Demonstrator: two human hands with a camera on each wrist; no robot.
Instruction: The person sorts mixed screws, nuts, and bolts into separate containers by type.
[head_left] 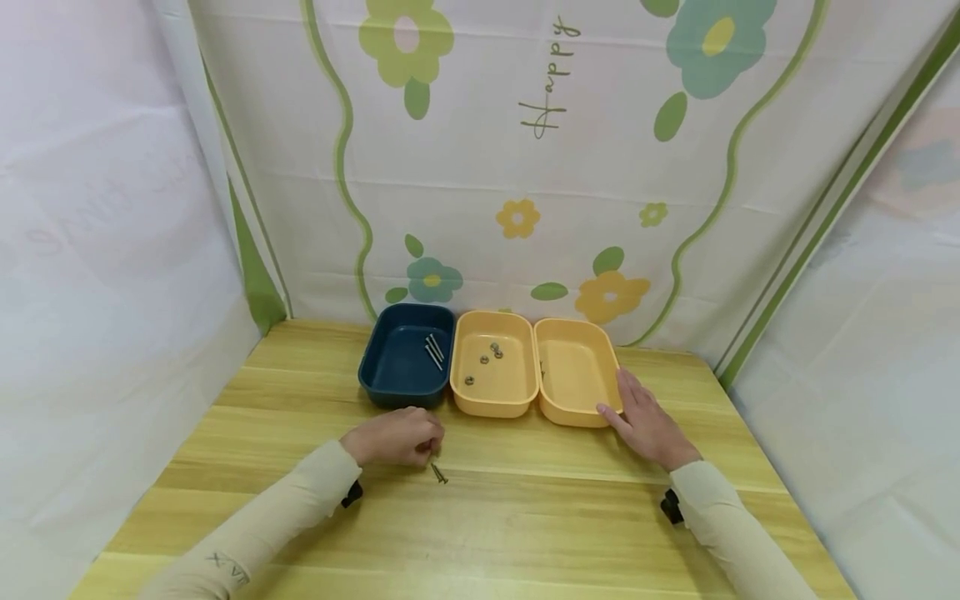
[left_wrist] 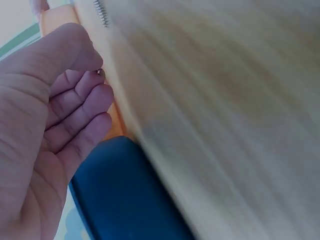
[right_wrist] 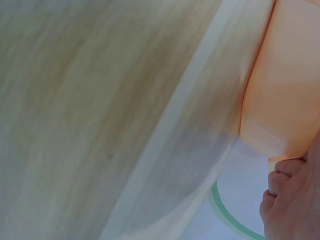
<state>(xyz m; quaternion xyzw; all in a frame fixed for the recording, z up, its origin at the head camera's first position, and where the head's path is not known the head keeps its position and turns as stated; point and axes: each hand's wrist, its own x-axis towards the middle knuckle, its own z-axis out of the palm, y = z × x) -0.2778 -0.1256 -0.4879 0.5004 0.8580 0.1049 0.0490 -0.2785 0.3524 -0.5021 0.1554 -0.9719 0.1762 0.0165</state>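
My left hand (head_left: 397, 437) is low over the table in front of the dark blue box (head_left: 405, 398). Its thumb and index finger pinch a small screw (left_wrist: 101, 73), mostly hidden by the fingers. Just beside that hand, loose screws (head_left: 439, 473) lie on the wood; their threads show in the left wrist view. My right hand (head_left: 651, 425) holds the near right corner of the right yellow box (head_left: 577, 367), thumb over the rim and fingers along the outside. Small screws (head_left: 542, 369) are partly visible by that box's left wall.
Several long bolts (head_left: 434, 352) lie in the blue box. The middle yellow box (head_left: 495, 408) holds several nuts (head_left: 484, 360). All three boxes stand side by side at the back of the wooden table (head_left: 510, 525), before a flowered cloth (head_left: 465, 167). White cloth hangs at both sides.
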